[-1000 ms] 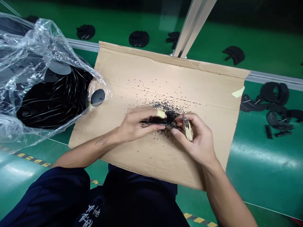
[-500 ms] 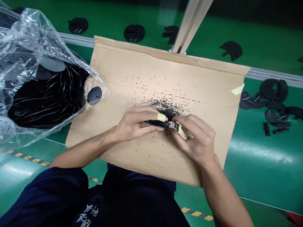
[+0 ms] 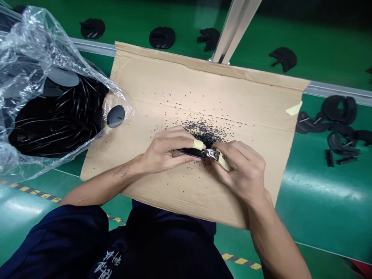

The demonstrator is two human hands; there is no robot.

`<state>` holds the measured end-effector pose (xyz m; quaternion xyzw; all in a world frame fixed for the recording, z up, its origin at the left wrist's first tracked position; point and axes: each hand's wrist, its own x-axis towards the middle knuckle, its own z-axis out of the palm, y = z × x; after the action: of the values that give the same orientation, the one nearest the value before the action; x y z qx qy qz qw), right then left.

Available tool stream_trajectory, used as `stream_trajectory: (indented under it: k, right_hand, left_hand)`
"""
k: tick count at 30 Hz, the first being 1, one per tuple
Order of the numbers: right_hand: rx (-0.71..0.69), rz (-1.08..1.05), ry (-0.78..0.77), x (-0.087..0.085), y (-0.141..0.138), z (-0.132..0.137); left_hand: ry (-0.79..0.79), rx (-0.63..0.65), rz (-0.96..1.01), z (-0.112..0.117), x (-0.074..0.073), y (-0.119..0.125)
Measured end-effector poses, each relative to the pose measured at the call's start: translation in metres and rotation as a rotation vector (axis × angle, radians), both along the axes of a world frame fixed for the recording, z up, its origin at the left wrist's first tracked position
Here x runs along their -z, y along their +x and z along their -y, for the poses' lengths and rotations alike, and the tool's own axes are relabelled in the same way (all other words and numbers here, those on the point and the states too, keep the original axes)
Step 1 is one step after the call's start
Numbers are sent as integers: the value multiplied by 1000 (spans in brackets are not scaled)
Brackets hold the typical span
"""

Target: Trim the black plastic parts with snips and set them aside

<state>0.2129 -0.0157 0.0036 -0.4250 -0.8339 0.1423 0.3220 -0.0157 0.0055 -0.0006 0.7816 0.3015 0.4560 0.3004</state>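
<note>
My left hand [image 3: 171,150] is closed on a thin black plastic disc [image 3: 188,152], seen nearly edge-on; yellow tape wraps one of its fingers. Closed round a pair of small metal nippers [image 3: 211,153] is my right hand [image 3: 240,164], with pale yellow wrapping on the handles or fingers there. The jaws of the nippers meet the right edge of the disc. Under and beyond both hands, tiny black plastic bits [image 3: 207,133] lie heaped and scattered on a sheet of cardboard [image 3: 174,197]. My fingers hide part of the disc and most of the handles.
At left, a clear plastic bag [image 3: 31,50] holds many black discs [image 3: 61,120]. One loose disc [image 3: 115,116] lies by its mouth. Curved black parts [image 3: 338,110] rest on the green surface at right, with others along the back. A metal post [image 3: 235,31] stands behind the cardboard.
Both hands stay in nearly the same place, still holding the disc and nippers. The nippers' head is turned slightly. The whole view has shifted a little.
</note>
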Motion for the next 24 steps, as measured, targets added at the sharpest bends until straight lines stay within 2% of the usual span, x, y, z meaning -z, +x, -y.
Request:
stream_trajectory:
  k: [9,11,14,18,21,24]
  right_hand:
    - [43,135,110,0,4,6]
    - [28,85,60,-1,2,7]
    - [-5,-115,-86,-2,-3,7]
    - [63,-252,-194,-1,-7,5]
    - [113,-126,-152,3,-7,4]
    - [105,45,-75,8,-6,4]
  left_hand:
    - [-8,52,41,1,3,0]
    - [-25,64,46,2,3,0]
    - [-47,31,25,2,2,0]
    - [4,-58,-20,1,1,-1]
    - [52,-54,-57,0,2,-1]
    - [97,-19,-156,0,3,-2]
